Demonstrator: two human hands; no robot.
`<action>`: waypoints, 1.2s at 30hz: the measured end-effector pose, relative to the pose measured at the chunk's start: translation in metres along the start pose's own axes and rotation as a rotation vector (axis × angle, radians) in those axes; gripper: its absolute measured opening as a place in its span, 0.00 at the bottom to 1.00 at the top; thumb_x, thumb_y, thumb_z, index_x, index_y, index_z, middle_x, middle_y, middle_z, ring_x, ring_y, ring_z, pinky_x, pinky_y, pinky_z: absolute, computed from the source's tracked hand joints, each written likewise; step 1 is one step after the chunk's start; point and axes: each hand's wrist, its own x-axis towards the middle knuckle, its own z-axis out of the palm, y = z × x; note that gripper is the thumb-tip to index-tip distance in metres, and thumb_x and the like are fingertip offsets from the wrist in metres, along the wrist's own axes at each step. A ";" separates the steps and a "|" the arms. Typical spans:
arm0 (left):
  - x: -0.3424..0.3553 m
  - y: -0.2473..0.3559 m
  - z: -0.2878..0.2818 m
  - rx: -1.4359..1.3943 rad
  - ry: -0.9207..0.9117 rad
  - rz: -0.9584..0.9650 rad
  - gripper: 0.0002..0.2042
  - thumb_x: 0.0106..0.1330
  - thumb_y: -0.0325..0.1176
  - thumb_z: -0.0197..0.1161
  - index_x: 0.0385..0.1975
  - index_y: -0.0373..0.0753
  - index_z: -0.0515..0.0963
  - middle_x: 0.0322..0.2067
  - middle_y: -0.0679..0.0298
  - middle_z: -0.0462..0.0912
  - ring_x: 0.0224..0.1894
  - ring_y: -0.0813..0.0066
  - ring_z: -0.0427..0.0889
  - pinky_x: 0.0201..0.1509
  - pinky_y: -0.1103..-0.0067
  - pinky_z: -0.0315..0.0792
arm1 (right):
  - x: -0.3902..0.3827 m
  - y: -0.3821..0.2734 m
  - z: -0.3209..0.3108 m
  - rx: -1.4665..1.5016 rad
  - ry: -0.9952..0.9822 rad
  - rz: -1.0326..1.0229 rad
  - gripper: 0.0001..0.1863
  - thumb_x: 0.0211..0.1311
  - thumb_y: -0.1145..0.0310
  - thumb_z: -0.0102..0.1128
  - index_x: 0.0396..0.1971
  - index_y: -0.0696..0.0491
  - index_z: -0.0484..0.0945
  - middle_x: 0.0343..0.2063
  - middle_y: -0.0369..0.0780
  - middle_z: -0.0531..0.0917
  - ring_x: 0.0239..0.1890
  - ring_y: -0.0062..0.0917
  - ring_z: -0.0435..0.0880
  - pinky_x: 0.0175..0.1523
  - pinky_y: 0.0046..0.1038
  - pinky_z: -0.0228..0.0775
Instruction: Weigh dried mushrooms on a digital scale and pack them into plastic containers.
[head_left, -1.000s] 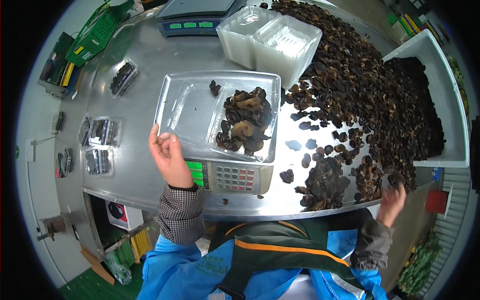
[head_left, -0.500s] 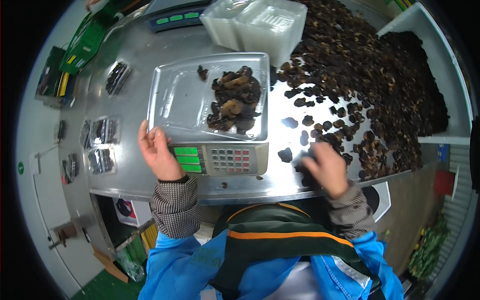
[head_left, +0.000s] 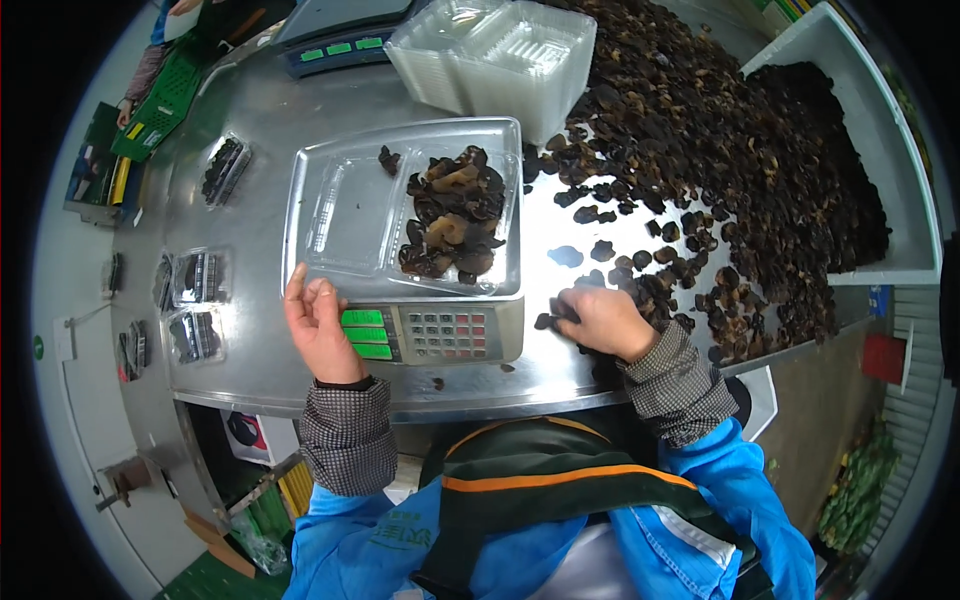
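Observation:
A clear hinged plastic box lies opened out on the steel pan of a weighing scale, whose display is lit green. Dark wood ear mushrooms fill its right half, and one small piece sits near the fold. My left hand is at the pan's front left corner, its fingers slightly bent and apart, with nothing visible in them. Right of the scale, low over the table, my right hand has its fingers closed on dark wood ear mushrooms.
Loose wood ear mushrooms spread across the table's right side from a tipped white bin. Stacked clear boxes stand behind the scale, beside a second scale. Filled boxes lie at left. Another person's hand is by a green crate.
My right hand has moved left toward the scale and now grips mushroom pieces. My left hand stays by the pan's corner. The whole view has shifted slightly.

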 end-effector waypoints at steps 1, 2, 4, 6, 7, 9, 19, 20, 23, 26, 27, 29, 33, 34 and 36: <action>-0.001 0.003 -0.003 0.001 0.011 0.010 0.22 0.71 0.31 0.57 0.63 0.40 0.65 0.39 0.69 0.74 0.41 0.82 0.74 0.49 0.79 0.72 | 0.002 -0.001 0.001 -0.003 -0.098 -0.035 0.11 0.57 0.61 0.62 0.32 0.53 0.77 0.26 0.45 0.82 0.30 0.41 0.83 0.35 0.37 0.75; -0.004 0.004 -0.003 -0.084 0.021 -0.139 0.24 0.71 0.34 0.58 0.65 0.40 0.61 0.44 0.65 0.73 0.46 0.76 0.74 0.54 0.75 0.72 | 0.007 -0.003 -0.004 -0.007 -0.094 -0.042 0.11 0.57 0.61 0.62 0.32 0.53 0.77 0.26 0.45 0.82 0.30 0.41 0.83 0.35 0.37 0.75; -0.001 0.013 0.000 -0.176 0.031 -0.281 0.27 0.70 0.36 0.59 0.67 0.40 0.58 0.49 0.60 0.72 0.50 0.71 0.75 0.59 0.71 0.71 | 0.020 -0.006 -0.019 0.180 0.097 0.113 0.12 0.59 0.59 0.62 0.33 0.52 0.79 0.24 0.45 0.82 0.30 0.40 0.83 0.35 0.37 0.75; 0.005 0.029 0.002 -0.271 -0.041 -0.440 0.34 0.70 0.43 0.60 0.70 0.42 0.50 0.59 0.47 0.64 0.60 0.56 0.71 0.65 0.64 0.67 | 0.039 -0.016 -0.036 0.253 0.227 0.137 0.11 0.62 0.61 0.60 0.32 0.54 0.79 0.24 0.44 0.82 0.28 0.40 0.83 0.33 0.37 0.74; 0.016 0.020 -0.006 -0.358 -0.082 -0.493 0.39 0.69 0.47 0.60 0.71 0.43 0.45 0.63 0.39 0.57 0.63 0.49 0.67 0.66 0.61 0.66 | 0.051 -0.016 -0.040 0.282 0.255 0.111 0.11 0.62 0.62 0.59 0.32 0.55 0.79 0.23 0.44 0.82 0.28 0.40 0.82 0.33 0.36 0.73; 0.041 0.013 -0.010 -0.481 -0.021 -0.575 0.40 0.69 0.49 0.59 0.72 0.42 0.43 0.64 0.41 0.57 0.64 0.50 0.65 0.68 0.60 0.62 | 0.068 -0.022 -0.043 0.333 0.313 0.036 0.10 0.62 0.64 0.59 0.32 0.55 0.79 0.23 0.44 0.82 0.27 0.39 0.82 0.33 0.35 0.73; 0.044 0.029 0.037 -0.206 0.022 -0.150 0.30 0.76 0.56 0.38 0.52 0.35 0.76 0.39 0.68 0.75 0.44 0.72 0.72 0.56 0.72 0.65 | 0.097 -0.011 -0.049 0.515 0.473 0.128 0.10 0.64 0.65 0.58 0.36 0.57 0.80 0.25 0.43 0.83 0.26 0.30 0.83 0.34 0.28 0.73; 0.033 0.030 0.046 -0.207 0.021 -0.149 0.30 0.76 0.56 0.38 0.52 0.35 0.76 0.39 0.68 0.75 0.44 0.72 0.72 0.56 0.72 0.65 | 0.102 -0.012 -0.050 0.514 0.500 0.125 0.11 0.64 0.65 0.58 0.37 0.57 0.80 0.25 0.43 0.84 0.27 0.30 0.83 0.35 0.28 0.73; -0.001 0.030 0.059 0.399 -0.312 0.556 0.20 0.70 0.48 0.52 0.49 0.38 0.78 0.39 0.65 0.74 0.44 0.68 0.72 0.52 0.70 0.66 | 0.122 -0.018 -0.053 0.538 0.497 0.177 0.16 0.68 0.59 0.53 0.39 0.58 0.79 0.28 0.46 0.84 0.31 0.35 0.84 0.39 0.31 0.73; -0.033 0.028 0.073 0.841 -0.490 0.800 0.17 0.53 0.32 0.69 0.44 0.44 0.80 0.40 0.60 0.74 0.44 0.60 0.72 0.49 0.66 0.65 | 0.138 -0.022 -0.054 0.594 0.404 0.281 0.22 0.70 0.53 0.46 0.41 0.59 0.78 0.29 0.50 0.83 0.35 0.42 0.84 0.43 0.35 0.73; -0.038 0.023 0.075 0.909 -0.474 0.828 0.18 0.52 0.34 0.71 0.44 0.43 0.79 0.40 0.62 0.73 0.44 0.60 0.72 0.48 0.66 0.65 | 0.143 -0.018 -0.047 0.550 0.368 0.249 0.23 0.70 0.53 0.46 0.41 0.60 0.78 0.28 0.50 0.83 0.34 0.42 0.83 0.43 0.36 0.73; -0.041 0.021 0.072 0.914 -0.430 0.786 0.19 0.51 0.32 0.71 0.45 0.42 0.79 0.40 0.60 0.72 0.44 0.59 0.72 0.48 0.66 0.65 | 0.145 -0.015 -0.039 0.487 0.296 0.173 0.22 0.69 0.54 0.48 0.42 0.61 0.78 0.26 0.49 0.82 0.31 0.39 0.83 0.43 0.37 0.74; -0.030 0.021 0.056 0.842 -0.316 0.659 0.24 0.52 0.27 0.70 0.52 0.40 0.76 0.41 0.57 0.70 0.45 0.61 0.71 0.50 0.70 0.67 | 0.132 -0.041 -0.054 0.815 0.254 0.400 0.14 0.65 0.62 0.55 0.39 0.58 0.80 0.26 0.46 0.83 0.30 0.36 0.83 0.40 0.33 0.75; -0.026 0.021 0.052 0.755 -0.247 0.625 0.24 0.53 0.26 0.69 0.53 0.40 0.75 0.42 0.58 0.70 0.45 0.62 0.71 0.51 0.71 0.67 | 0.131 -0.039 -0.052 0.815 0.255 0.397 0.14 0.65 0.62 0.55 0.39 0.58 0.80 0.26 0.46 0.83 0.30 0.36 0.83 0.40 0.33 0.75; -0.014 0.020 0.045 0.712 -0.221 0.580 0.25 0.58 0.24 0.66 0.57 0.39 0.72 0.45 0.60 0.71 0.47 0.69 0.71 0.54 0.74 0.67 | 0.128 -0.037 -0.050 0.466 0.494 0.155 0.11 0.63 0.63 0.56 0.37 0.54 0.81 0.28 0.44 0.83 0.31 0.35 0.83 0.40 0.32 0.75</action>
